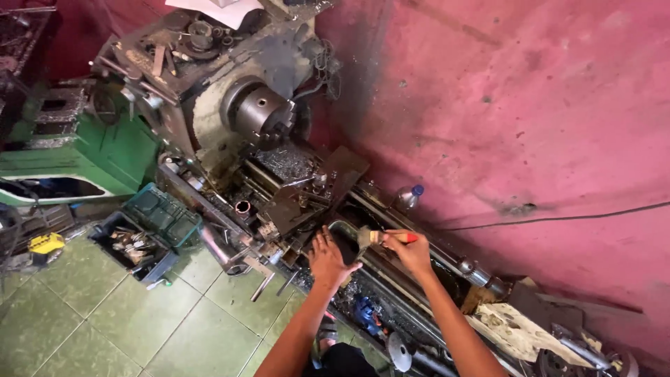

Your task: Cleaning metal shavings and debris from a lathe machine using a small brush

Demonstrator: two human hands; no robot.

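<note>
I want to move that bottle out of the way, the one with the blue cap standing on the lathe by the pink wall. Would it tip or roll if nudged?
The bottle looks like thin plastic, so probably light. It stands upright on a narrow, grimy ledge, so a nudge would likely tip it. Its round body could then roll.

Right hand [412, 253] grips paintbrush [380, 237] over lathe bed [391, 272]; left hand [328, 258] rests on tray [340, 227].

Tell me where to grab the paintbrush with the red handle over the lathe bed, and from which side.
Grip the paintbrush by its red handle, coming from the wall side, probably. The bristle end points left toward the dark tray under the left hand, so the handle is the free part; the right hand holds it there.
</note>
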